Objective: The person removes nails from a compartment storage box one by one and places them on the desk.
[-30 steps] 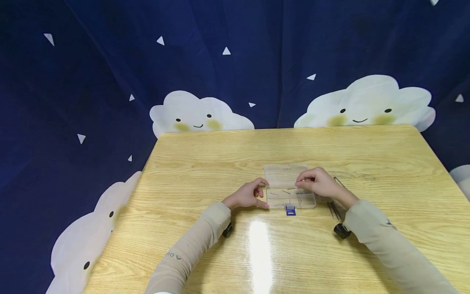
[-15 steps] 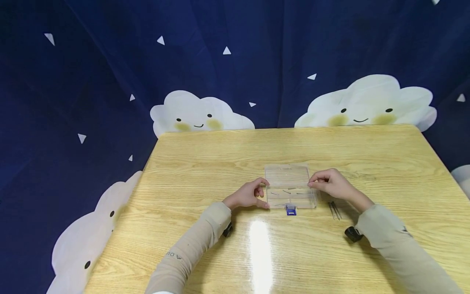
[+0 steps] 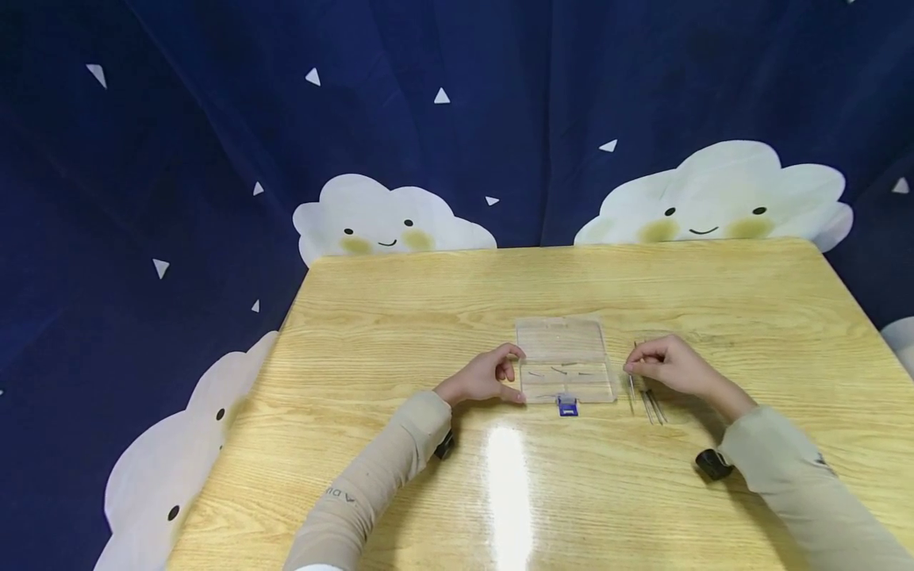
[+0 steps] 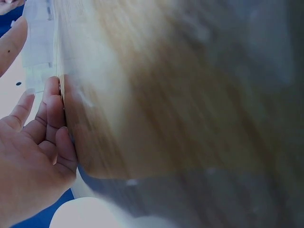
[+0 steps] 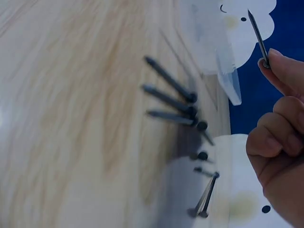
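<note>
A clear plastic box [image 3: 571, 390] with its lid [image 3: 560, 339] folded back lies on the table. Several thin nails [image 3: 562, 370] lie inside it. My left hand [image 3: 485, 376] holds the box's left side, thumb at the near corner and index finger near the hinge. Right of the box, my right hand [image 3: 671, 366] pinches a nail [image 5: 259, 39] between thumb and index finger. In the right wrist view the nail's point is up and its head sits at the fingertips. Loose nails [image 5: 168, 80] of differing sizes lie on the table beneath that hand.
The wooden table [image 3: 400, 317] carries everything. A blue latch [image 3: 567, 408] sticks out from the box's near side. Behind the table hangs a dark blue curtain [image 3: 385, 95] with white clouds. Black wrist cameras [image 3: 713, 465] hang below the sleeves.
My right hand has moved right, from over the box past its right edge to the loose nails, where it now pinches one. The left hand stays on the box.
</note>
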Demonstrator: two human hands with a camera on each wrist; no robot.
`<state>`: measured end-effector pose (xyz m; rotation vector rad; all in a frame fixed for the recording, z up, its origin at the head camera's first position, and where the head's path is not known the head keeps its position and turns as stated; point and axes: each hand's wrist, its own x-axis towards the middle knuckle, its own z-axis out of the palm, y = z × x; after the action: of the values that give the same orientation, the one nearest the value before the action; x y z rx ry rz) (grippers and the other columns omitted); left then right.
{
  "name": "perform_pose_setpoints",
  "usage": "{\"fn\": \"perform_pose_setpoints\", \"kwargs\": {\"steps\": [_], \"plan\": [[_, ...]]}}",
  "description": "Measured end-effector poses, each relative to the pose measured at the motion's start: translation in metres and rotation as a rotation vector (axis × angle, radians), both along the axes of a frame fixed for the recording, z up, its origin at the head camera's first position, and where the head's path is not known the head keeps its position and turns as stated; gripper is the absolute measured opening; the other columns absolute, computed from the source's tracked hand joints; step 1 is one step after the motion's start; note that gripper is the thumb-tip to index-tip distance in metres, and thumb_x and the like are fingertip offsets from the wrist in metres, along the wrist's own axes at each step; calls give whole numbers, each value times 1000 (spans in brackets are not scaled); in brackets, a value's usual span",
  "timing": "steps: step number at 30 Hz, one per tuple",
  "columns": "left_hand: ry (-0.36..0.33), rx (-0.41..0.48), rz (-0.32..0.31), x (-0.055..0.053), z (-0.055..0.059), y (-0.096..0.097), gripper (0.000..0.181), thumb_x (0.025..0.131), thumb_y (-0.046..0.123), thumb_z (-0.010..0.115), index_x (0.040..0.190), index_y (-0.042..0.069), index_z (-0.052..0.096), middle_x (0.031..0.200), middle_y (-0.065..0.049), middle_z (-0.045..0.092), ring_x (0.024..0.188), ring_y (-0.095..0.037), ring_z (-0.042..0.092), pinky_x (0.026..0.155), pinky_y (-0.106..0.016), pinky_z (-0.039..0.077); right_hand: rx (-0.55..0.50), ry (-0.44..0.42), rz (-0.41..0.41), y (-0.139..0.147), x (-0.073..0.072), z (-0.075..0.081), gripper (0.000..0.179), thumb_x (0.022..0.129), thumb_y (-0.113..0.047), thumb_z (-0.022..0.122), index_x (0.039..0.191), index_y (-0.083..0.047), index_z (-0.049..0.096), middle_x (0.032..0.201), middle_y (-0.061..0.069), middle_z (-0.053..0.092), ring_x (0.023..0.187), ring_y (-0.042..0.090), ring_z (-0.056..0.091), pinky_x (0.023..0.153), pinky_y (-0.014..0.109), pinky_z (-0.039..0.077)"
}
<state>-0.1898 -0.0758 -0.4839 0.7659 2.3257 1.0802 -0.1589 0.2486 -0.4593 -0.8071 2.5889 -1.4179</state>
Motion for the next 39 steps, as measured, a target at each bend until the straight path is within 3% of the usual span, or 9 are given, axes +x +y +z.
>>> {"fn": "perform_pose_setpoints", "kwargs": {"steps": [4, 9, 20, 29, 39], "plan": [[-3, -7, 3, -1, 0, 0, 59, 73, 17, 78, 121, 9, 45, 81, -5, 52, 68, -9, 40, 63, -20, 34, 27, -18, -14, 14, -4, -17, 9, 82, 3, 63, 78, -3, 68, 51, -9, 38, 45, 1, 29, 41, 23, 29], [-6, -1, 0, 0, -1, -1, 60, 73, 18, 78, 122, 9, 45, 82, -6, 52, 68, -9, 41, 64, -20, 34, 39, -28, -4, 27, -4, -27, 9, 82, -1, 64, 77, -7, 69, 52, -11, 40, 46, 0, 30, 41, 23, 29], [-5, -9, -7, -2, -1, -1, 59, 73, 18, 78, 121, 9, 45, 83, -7, 52, 68, -9, 40, 64, -20, 34, 100, -24, -20, 46, -1, -34, 13, 81, 0, 64, 74, -10, 68, 51, -11, 41, 46, -1, 31, 42, 23, 30], [-3, 19, -5, 2, 3, 0, 58, 73, 15, 78, 120, 7, 45, 83, -9, 53, 69, -11, 42, 64, -20, 34, 113, -99, -51, 51, 5, -37, 9, 82, -5, 65, 75, -10, 69, 52, -1, 47, 48, 3, 34, 46, 24, 31], [-9, 6, -2, -2, -3, -1, 59, 72, 18, 78, 121, 10, 45, 81, -3, 51, 68, -9, 41, 63, -21, 34, 172, -99, -66, 50, 2, -45, 5, 82, -11, 67, 77, -12, 71, 52, -7, 49, 47, 2, 35, 46, 23, 33]]}}
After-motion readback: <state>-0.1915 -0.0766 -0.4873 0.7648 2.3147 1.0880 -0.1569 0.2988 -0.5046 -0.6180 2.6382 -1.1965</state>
